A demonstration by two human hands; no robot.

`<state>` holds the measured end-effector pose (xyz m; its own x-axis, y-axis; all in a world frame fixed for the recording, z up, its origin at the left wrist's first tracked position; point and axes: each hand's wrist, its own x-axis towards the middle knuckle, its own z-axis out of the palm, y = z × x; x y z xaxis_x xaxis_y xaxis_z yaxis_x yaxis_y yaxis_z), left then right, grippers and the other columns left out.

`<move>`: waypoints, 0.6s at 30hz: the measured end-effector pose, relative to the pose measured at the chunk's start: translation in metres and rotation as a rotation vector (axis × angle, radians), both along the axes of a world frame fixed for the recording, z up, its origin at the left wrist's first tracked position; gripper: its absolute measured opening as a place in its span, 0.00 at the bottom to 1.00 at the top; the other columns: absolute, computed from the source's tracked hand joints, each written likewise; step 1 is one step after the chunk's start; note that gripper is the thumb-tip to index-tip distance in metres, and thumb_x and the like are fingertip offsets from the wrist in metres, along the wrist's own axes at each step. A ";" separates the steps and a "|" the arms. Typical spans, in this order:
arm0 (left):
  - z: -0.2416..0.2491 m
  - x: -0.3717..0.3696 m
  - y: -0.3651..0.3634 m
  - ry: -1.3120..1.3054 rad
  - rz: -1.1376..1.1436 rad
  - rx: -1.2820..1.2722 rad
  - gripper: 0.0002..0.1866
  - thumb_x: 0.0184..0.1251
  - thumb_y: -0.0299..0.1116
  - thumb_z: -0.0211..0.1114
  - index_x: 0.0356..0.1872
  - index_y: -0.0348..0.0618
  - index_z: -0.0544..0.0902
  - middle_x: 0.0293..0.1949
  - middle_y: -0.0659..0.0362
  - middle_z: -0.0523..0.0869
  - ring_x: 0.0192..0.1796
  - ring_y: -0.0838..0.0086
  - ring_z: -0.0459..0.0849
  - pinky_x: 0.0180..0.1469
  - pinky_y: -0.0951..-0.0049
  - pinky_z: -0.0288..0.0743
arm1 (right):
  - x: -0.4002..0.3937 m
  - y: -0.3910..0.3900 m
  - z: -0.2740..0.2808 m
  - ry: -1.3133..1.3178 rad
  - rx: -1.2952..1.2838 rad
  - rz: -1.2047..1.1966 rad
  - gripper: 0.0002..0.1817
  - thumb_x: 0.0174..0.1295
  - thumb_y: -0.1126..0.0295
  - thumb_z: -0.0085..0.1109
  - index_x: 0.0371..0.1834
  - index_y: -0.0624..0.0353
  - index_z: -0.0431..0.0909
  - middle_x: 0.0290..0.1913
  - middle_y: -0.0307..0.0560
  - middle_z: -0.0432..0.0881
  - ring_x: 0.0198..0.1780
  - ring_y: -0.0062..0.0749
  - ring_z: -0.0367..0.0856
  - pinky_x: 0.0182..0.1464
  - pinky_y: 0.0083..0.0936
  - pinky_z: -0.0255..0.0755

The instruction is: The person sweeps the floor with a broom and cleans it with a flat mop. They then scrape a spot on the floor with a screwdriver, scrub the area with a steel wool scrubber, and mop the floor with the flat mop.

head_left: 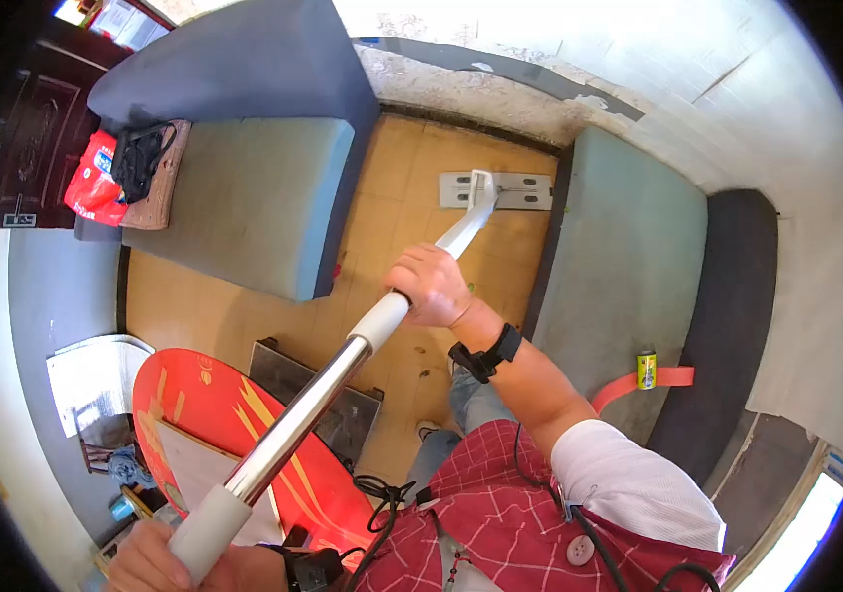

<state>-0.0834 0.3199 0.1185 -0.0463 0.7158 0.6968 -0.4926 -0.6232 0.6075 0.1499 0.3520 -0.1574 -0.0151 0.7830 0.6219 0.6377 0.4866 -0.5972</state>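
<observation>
Right hand (428,283) around mop (293,414), long axis diagonal, flat head (518,193) forward-right.

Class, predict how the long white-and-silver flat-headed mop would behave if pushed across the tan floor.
The mop probably feels stiff: its shiny tubular shaft looks straight. The thin, rectangular grey head lies flat, so it would likely slide rather than roll.

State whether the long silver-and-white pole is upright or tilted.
Tilted: the pole slants from the left grip through the right grip down to the flat grey rectangular head on the tan floor.
</observation>
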 end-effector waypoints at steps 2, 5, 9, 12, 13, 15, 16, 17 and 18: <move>-0.005 0.002 0.004 0.050 0.092 -0.008 0.13 0.64 0.37 0.56 0.22 0.47 0.67 0.15 0.67 0.66 0.18 0.82 0.64 0.22 0.79 0.66 | 0.002 0.004 -0.005 -0.020 -0.005 -0.018 0.09 0.37 0.71 0.62 0.22 0.51 0.71 0.22 0.41 0.74 0.27 0.37 0.75 0.29 0.32 0.67; -0.017 -0.028 0.001 0.055 -0.105 -0.072 0.09 0.56 0.33 0.65 0.30 0.44 0.73 0.19 0.67 0.66 0.24 0.83 0.68 0.34 0.81 0.66 | 0.003 0.011 -0.017 -0.097 0.002 0.000 0.10 0.37 0.71 0.62 0.22 0.51 0.71 0.21 0.41 0.73 0.26 0.37 0.74 0.28 0.31 0.66; -0.039 -0.034 -0.009 0.015 0.174 -0.133 0.12 0.57 0.27 0.58 0.20 0.50 0.64 0.16 0.69 0.63 0.18 0.85 0.61 0.26 0.85 0.58 | -0.010 0.014 -0.031 -0.093 0.026 0.045 0.10 0.35 0.70 0.63 0.22 0.50 0.71 0.21 0.41 0.72 0.25 0.39 0.73 0.26 0.34 0.66; -0.045 -0.045 -0.025 0.023 0.128 -0.212 0.12 0.58 0.27 0.58 0.20 0.50 0.64 0.16 0.69 0.64 0.19 0.85 0.62 0.27 0.84 0.60 | -0.018 0.003 -0.045 -0.003 -0.186 0.088 0.11 0.33 0.71 0.65 0.20 0.51 0.72 0.21 0.41 0.75 0.25 0.41 0.75 0.26 0.34 0.68; -0.045 -0.046 -0.030 0.054 0.112 -0.223 0.12 0.58 0.28 0.58 0.21 0.50 0.65 0.16 0.69 0.64 0.19 0.85 0.63 0.28 0.83 0.60 | -0.016 -0.002 -0.051 0.004 -0.275 0.095 0.11 0.34 0.71 0.65 0.20 0.51 0.72 0.21 0.42 0.75 0.26 0.42 0.76 0.27 0.34 0.69; -0.045 -0.047 -0.033 0.091 0.021 -0.186 0.10 0.59 0.29 0.59 0.22 0.50 0.67 0.16 0.69 0.64 0.19 0.84 0.63 0.29 0.82 0.62 | -0.016 -0.006 -0.056 0.007 -0.358 0.094 0.11 0.34 0.70 0.66 0.20 0.51 0.72 0.21 0.42 0.76 0.27 0.44 0.77 0.28 0.35 0.70; -0.045 -0.047 -0.036 0.135 -0.008 -0.169 0.10 0.59 0.30 0.60 0.23 0.50 0.67 0.16 0.69 0.64 0.19 0.84 0.63 0.29 0.82 0.62 | -0.019 -0.012 -0.056 0.027 -0.350 0.044 0.10 0.35 0.69 0.65 0.19 0.51 0.72 0.22 0.42 0.77 0.27 0.44 0.77 0.28 0.36 0.70; -0.044 -0.048 -0.039 0.175 -0.042 -0.145 0.10 0.59 0.30 0.60 0.23 0.49 0.68 0.16 0.69 0.64 0.20 0.84 0.63 0.29 0.82 0.62 | -0.021 -0.018 -0.057 0.043 -0.336 -0.013 0.09 0.36 0.67 0.65 0.19 0.52 0.72 0.22 0.42 0.77 0.27 0.44 0.77 0.28 0.36 0.70; -0.045 -0.050 -0.045 0.165 -0.057 -0.135 0.10 0.59 0.30 0.60 0.23 0.49 0.68 0.16 0.69 0.64 0.20 0.84 0.63 0.29 0.82 0.62 | -0.024 -0.022 -0.061 0.036 -0.314 -0.055 0.09 0.36 0.68 0.64 0.18 0.52 0.72 0.22 0.43 0.77 0.28 0.45 0.77 0.29 0.37 0.70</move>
<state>-0.1338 0.2751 0.0737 0.1036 0.8013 0.5892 -0.4120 -0.5045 0.7587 0.1259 0.3299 -0.2185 0.0501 0.9358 0.3491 0.6336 0.2404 -0.7354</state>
